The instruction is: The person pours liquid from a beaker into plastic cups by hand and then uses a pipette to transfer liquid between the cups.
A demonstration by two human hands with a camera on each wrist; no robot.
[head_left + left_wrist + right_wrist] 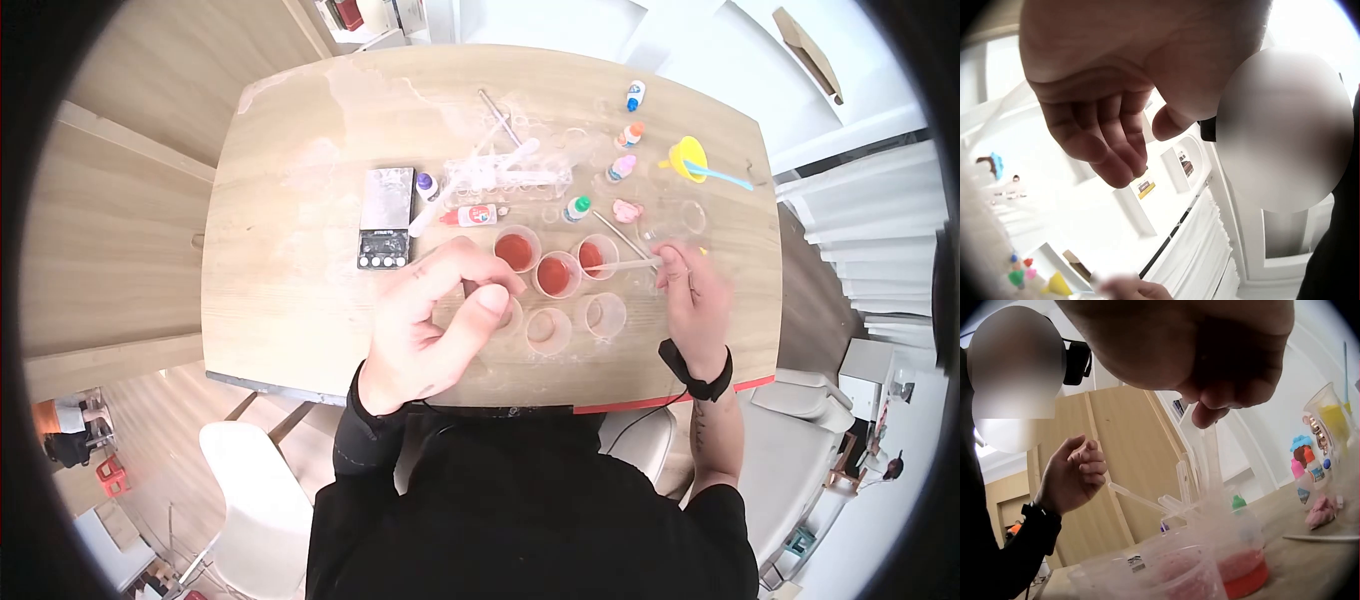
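clear plastic pipette (628,266) lies tilted over red-filled cup (597,256).

Black-clad person with bare hands

Long black sleeve (352,440) to the left wrist; right sleeve pushed up, black wrist strap (697,370) with thin cable, forearm tattoo (699,432).

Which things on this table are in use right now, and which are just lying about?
In use:
right hand
pipette
cups of red liquid
left hand, raised, holding nothing

Lying about:
scale
yellow funnel
dropper bottles
pink lump
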